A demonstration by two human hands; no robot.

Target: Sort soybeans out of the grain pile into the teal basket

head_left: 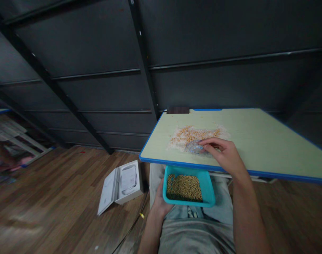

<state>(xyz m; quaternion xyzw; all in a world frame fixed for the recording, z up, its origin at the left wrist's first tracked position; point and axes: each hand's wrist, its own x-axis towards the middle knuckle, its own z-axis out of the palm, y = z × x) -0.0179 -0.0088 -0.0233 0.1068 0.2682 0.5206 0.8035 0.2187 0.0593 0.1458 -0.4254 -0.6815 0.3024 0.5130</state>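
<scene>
My left hand (159, 201) grips the left side of a teal plastic tray (207, 190) held on my lap, just under the table's near edge. The tray holds a layer of yellow beans (184, 187). My right hand (224, 152) rests on the pale green table (256, 141), fingers curled together over a small clear piece with a blue edge (194, 148). What that piece is I cannot make out. Just beyond the fingers lies a spread pile of yellow beans mixed with white grains (195, 135).
The table has a blue rim (282, 174) and a dark block (178, 110) at its far edge. An open white box (122, 183) lies on the wooden floor to the left. Dark metal panels and slanted beams stand behind. Cluttered items sit at the far left.
</scene>
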